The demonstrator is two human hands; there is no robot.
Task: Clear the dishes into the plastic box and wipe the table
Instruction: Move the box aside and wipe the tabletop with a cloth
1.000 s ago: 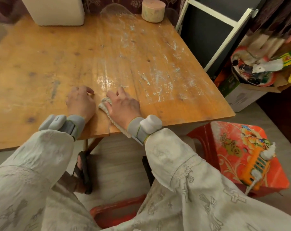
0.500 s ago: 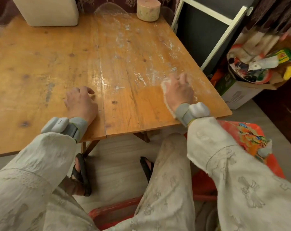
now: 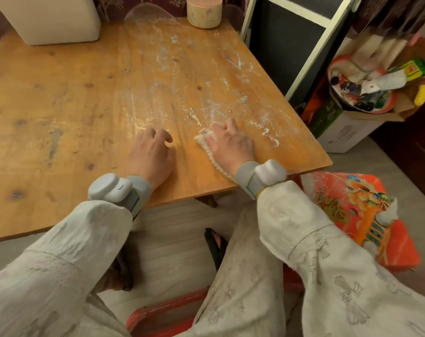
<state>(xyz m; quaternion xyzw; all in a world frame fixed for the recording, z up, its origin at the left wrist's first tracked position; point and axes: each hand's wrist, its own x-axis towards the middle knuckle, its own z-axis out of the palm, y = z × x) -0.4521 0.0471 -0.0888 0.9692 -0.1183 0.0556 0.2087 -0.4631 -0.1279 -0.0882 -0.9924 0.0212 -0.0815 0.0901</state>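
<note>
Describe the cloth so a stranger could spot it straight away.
Start at the wooden table and find its near right corner, streaked with white smears. The right hand presses flat there; the cloth peeks out along its left side. It is the only pale, nubbly thing there.

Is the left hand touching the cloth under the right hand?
Apart. In the head view, bare wood shows between the left hand and the cloth, which the right hand presses on the table.
</note>
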